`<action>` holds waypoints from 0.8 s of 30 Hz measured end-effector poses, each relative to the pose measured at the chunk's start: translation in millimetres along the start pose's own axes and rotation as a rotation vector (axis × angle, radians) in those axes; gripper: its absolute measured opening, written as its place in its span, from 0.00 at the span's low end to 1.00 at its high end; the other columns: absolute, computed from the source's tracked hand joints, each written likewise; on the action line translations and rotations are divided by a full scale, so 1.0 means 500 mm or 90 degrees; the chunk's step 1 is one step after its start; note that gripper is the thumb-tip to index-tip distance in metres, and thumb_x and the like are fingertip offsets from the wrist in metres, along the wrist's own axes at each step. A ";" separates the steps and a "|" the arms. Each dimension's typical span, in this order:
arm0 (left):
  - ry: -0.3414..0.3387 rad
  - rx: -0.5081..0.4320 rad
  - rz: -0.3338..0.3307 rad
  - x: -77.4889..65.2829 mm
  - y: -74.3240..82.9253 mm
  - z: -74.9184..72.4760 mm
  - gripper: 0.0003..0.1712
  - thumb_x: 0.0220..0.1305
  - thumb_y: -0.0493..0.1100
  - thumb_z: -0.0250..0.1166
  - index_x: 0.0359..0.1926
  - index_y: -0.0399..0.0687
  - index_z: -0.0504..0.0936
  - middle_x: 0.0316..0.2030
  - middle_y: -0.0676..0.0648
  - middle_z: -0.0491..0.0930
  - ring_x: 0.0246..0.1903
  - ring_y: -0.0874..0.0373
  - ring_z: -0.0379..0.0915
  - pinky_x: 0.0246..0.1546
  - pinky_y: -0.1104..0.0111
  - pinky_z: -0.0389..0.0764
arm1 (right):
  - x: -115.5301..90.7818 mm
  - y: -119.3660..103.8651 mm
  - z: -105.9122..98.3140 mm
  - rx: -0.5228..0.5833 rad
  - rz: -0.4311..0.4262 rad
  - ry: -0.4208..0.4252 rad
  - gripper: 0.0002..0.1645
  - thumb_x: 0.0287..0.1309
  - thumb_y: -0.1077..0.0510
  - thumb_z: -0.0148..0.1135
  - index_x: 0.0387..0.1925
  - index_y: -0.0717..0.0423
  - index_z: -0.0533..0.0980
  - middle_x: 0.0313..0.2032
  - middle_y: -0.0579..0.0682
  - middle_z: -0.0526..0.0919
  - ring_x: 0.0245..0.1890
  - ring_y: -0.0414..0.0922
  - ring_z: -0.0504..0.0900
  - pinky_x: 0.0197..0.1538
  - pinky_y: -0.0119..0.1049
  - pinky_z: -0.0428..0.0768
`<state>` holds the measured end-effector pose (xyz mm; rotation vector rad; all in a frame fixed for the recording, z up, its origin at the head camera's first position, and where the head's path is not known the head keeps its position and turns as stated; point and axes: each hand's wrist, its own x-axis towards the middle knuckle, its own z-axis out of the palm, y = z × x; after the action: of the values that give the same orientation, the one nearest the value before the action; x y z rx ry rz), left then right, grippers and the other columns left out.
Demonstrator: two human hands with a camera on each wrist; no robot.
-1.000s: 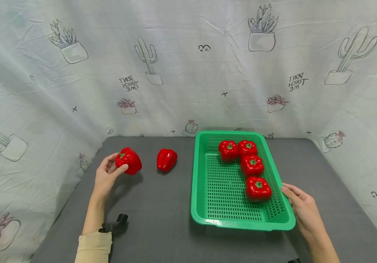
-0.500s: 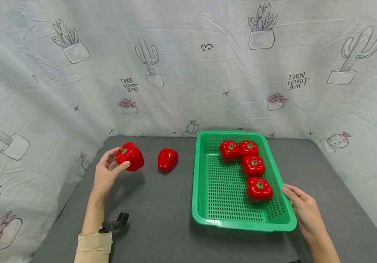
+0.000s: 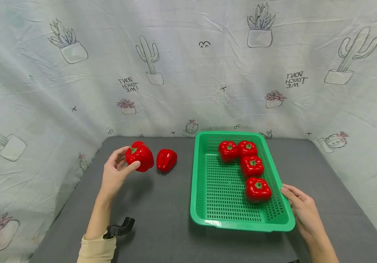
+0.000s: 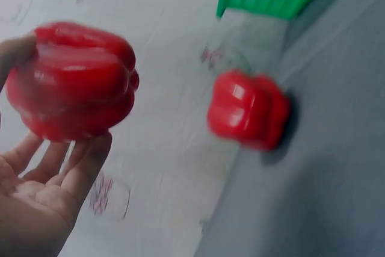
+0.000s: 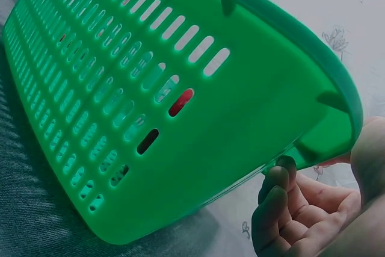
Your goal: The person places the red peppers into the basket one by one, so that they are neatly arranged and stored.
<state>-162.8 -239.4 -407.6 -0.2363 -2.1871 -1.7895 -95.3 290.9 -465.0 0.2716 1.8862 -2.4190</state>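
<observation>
My left hand [image 3: 117, 173] grips a red bell pepper [image 3: 140, 157] between thumb and fingers, held up off the table with its green stem toward the hand. In the left wrist view the held pepper [image 4: 78, 82] looks blurred. Just right of it, a second red bell pepper [image 3: 166, 160] lies on its side on the table. My right hand [image 3: 303, 210] pinches the right rim of a green plastic basket [image 3: 229, 223], thumb on top. The right wrist view shows the fingers [image 5: 274, 203] curled under the rim. Several red peppers [image 3: 252, 166] sit stem-up along the basket's right side and back.
A dark grey table [image 3: 162, 219] carries everything. Behind it and at both sides hangs a pale curtain [image 3: 181, 65] printed with cacti. A black strap mount [image 3: 120, 228] sits on the left wrist, sticking out to its right.
My left hand has carried its pepper to the right and slightly up, close to the pepper lying on the table. The right hand and the basket stay in place.
</observation>
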 end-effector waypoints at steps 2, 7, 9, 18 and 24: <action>-0.020 -0.011 0.005 -0.009 0.009 0.018 0.33 0.61 0.33 0.69 0.65 0.41 0.69 0.59 0.43 0.70 0.55 0.49 0.71 0.50 0.70 0.78 | -0.001 -0.001 0.001 0.000 0.005 0.001 0.08 0.69 0.56 0.60 0.43 0.44 0.84 0.37 0.46 0.86 0.35 0.42 0.85 0.36 0.37 0.84; -0.086 -0.037 0.009 -0.024 0.061 0.083 0.33 0.58 0.31 0.70 0.64 0.37 0.69 0.58 0.41 0.71 0.53 0.47 0.72 0.48 0.66 0.80 | -0.001 -0.005 0.000 -0.005 0.012 0.000 0.08 0.69 0.55 0.60 0.42 0.42 0.84 0.38 0.44 0.86 0.36 0.41 0.85 0.37 0.37 0.84; -0.106 -0.042 0.010 -0.024 0.088 0.111 0.33 0.57 0.30 0.70 0.63 0.35 0.69 0.58 0.40 0.71 0.53 0.45 0.72 0.47 0.64 0.81 | 0.000 -0.008 0.003 -0.007 0.013 0.000 0.08 0.69 0.55 0.60 0.42 0.42 0.84 0.38 0.44 0.85 0.36 0.41 0.85 0.38 0.36 0.84; -0.218 -0.025 0.027 0.001 0.133 0.229 0.36 0.54 0.31 0.73 0.63 0.37 0.67 0.57 0.43 0.72 0.54 0.44 0.72 0.51 0.58 0.79 | 0.000 -0.009 0.003 -0.002 0.014 -0.003 0.08 0.69 0.55 0.60 0.43 0.43 0.84 0.38 0.45 0.86 0.36 0.41 0.85 0.37 0.37 0.84; -0.257 -0.044 0.041 0.024 0.084 0.283 0.38 0.54 0.34 0.75 0.64 0.45 0.68 0.58 0.47 0.71 0.55 0.48 0.72 0.50 0.62 0.79 | -0.002 -0.008 0.003 -0.004 0.007 -0.006 0.08 0.69 0.55 0.60 0.44 0.44 0.84 0.38 0.45 0.85 0.36 0.41 0.85 0.37 0.37 0.84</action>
<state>-179.3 -93.3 -389.6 -0.7319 -2.3446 -1.9160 -95.0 290.5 -460.9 0.2684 1.8831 -2.4024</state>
